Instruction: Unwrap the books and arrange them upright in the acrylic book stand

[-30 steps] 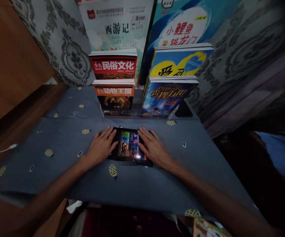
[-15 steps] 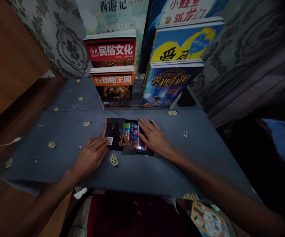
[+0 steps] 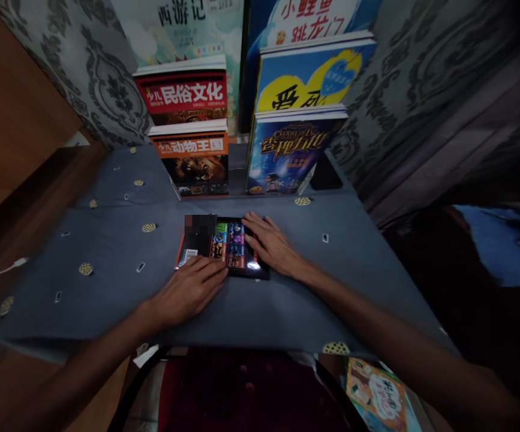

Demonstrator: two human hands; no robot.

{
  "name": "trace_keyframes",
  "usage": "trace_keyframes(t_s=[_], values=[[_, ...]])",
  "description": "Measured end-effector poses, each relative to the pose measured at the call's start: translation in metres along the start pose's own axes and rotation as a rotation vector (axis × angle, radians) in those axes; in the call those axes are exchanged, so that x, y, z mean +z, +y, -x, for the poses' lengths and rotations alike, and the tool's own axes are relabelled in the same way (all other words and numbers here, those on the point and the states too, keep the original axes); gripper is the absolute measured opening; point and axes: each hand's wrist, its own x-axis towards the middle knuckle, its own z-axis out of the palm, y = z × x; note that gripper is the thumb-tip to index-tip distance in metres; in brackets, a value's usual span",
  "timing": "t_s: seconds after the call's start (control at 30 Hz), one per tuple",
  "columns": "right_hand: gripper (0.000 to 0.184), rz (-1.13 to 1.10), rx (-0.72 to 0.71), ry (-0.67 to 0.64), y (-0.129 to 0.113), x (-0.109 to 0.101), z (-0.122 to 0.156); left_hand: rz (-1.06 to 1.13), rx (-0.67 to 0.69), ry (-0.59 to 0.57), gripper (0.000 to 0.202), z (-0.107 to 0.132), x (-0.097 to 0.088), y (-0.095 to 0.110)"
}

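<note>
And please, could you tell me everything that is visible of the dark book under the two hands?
The book lies flat, apparently closed, on the tablecloth, in front of the standing books. Its black, glossy-looking cover carries two columns of small colourful pictures, a white label toward the left and a reddish left edge; the upper left corner is blurred out. The left hand lays its fingers over the near edge; the right hand rests on the right part.
</note>
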Motion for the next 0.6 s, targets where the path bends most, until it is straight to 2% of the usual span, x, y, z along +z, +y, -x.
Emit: trace_keyframes(t_s=[0.1,0.33,0.43,0.6], values=[[0.052,0.016,-0.007,-0.004,-0.001,0.000,0.001,0.021,-0.020,-0.053,0.031,-0.015,0.003,-0.014],[0.052,0.086,-0.030,0.006,-0.007,-0.001,0.003,0.007,-0.188,-0.107,0.039,-0.041,0.022,-0.063],[0.049,0.119,-0.065,-0.015,-0.014,-0.003,0.008,-0.002,-0.229,-0.115,0.040,-0.045,0.026,-0.070],[0.052,0.140,-0.193,-0.070,-0.029,-0.006,0.025,-0.015,-0.263,-0.115,0.041,-0.043,0.027,-0.068]])
